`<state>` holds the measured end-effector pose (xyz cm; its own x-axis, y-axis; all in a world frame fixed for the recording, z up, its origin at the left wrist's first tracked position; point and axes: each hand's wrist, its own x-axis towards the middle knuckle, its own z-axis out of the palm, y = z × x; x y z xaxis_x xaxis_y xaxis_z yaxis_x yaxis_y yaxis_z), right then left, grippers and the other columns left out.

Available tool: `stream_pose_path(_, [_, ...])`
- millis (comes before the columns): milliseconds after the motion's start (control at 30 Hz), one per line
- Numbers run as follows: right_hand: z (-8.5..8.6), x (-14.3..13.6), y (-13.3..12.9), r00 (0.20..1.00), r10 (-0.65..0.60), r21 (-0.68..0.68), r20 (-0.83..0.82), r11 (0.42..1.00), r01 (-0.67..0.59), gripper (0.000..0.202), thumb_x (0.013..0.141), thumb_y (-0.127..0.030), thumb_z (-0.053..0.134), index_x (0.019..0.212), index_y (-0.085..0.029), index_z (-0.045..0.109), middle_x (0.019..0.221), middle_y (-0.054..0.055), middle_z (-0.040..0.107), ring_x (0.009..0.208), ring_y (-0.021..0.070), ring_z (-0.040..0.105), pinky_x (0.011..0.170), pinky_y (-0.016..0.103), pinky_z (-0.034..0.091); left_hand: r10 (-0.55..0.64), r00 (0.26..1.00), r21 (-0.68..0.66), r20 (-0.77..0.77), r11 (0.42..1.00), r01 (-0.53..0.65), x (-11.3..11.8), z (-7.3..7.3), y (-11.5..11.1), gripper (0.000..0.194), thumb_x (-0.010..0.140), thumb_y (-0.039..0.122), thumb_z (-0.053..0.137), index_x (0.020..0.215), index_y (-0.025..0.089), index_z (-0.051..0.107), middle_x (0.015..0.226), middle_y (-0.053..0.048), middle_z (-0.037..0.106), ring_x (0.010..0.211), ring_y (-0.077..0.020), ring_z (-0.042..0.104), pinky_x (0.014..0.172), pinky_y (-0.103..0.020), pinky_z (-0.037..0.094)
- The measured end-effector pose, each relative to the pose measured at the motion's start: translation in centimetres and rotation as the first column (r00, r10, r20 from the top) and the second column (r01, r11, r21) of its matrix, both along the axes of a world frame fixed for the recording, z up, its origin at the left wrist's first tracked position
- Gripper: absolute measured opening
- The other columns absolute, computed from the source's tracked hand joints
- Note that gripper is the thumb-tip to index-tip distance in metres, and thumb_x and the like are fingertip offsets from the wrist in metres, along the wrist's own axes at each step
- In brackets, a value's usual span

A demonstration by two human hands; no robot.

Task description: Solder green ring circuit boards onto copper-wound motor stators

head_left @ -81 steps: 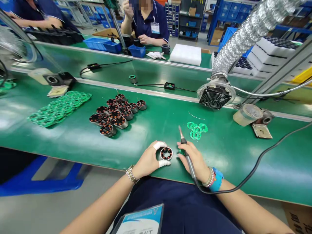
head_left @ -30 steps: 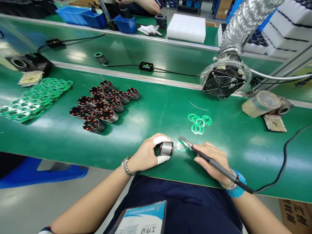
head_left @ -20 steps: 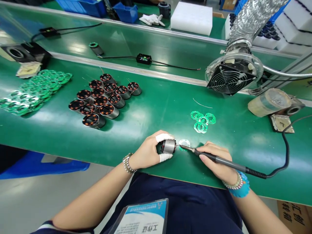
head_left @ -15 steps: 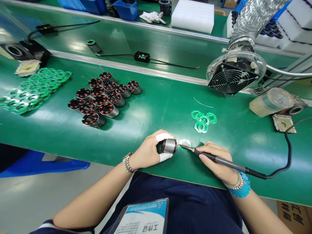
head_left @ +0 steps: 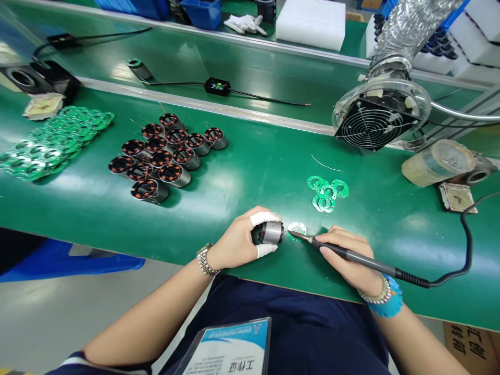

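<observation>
Moved since the first frame: a short silver-grey metal cylinder with black and copper-red ends [head_left: 272,233], now on its side instead of end up; a slim grey-and-black soldering iron [head_left: 363,260], its tip now low toward the cylinder; a small open black box with wires [head_left: 217,86], now further left on the far green strip. Head view: left hand [head_left: 234,245], thumb and finger in white finger covers, closed around the cylinder; right hand [head_left: 351,258], wrapped around the iron's handle, pen-wise. Between them, a flat green-and-white ring-shaped board [head_left: 297,225], lying on the glossy green bench [head_left: 242,182], the iron's tip at its near-left edge, beside a thin wire end; contact cannot be told. Beyond, a loose cluster of green ring boards [head_left: 339,187]; to the left, upright copper-wound metal cylinders [head_left: 177,177]. Judged risks: the unheld ring could slide if the tip pushes it; a slight roll of the cylinder could pull the wire off its spot; overlong heat could scorch the board; drag from the black cable [head_left: 466,245] could skew the tip.
</observation>
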<state>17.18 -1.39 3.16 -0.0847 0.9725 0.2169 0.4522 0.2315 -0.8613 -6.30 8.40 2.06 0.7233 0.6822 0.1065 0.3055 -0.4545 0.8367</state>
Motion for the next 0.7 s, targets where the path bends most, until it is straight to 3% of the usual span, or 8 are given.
stream_pose_path(233, [0.06, 0.11, -0.01, 1.000, 0.002, 0.007, 0.000, 1.000, -0.002, 0.017, 0.078, -0.014, 0.058, 0.092, -0.020, 0.067, 0.075, 0.003, 0.067, 0.067, 0.0150, 0.060, 0.064, 0.031, 0.048, 0.000, 1.000, 0.006, -0.011, 1.000, 0.000, -0.01, 0.01, 0.04, 0.042, 0.066, 0.019, 0.069, 0.105, 0.018, 0.053, 0.103, -0.007, 0.056, 0.093, -0.0189, 0.056, 0.081, -0.035, 0.047])
stream_pose_path(700, [-0.16, 0.79, -0.45, 0.989, -0.144, 0.022, -0.022, 0.989, 0.145, 0.013, 0.080, -0.021, 0.058, 0.090, -0.022, 0.067, 0.078, 0.003, 0.067, 0.069, 0.0164, 0.060, 0.065, 0.032, 0.048, 0.006, 0.999, 0.017, -0.043, 1.000, -0.005, 0.12, 0.30, 0.02, 0.039, 0.067, 0.021, 0.067, 0.104, 0.018, 0.054, 0.103, -0.007, 0.058, 0.092, -0.0196, 0.057, 0.082, -0.035, 0.048])
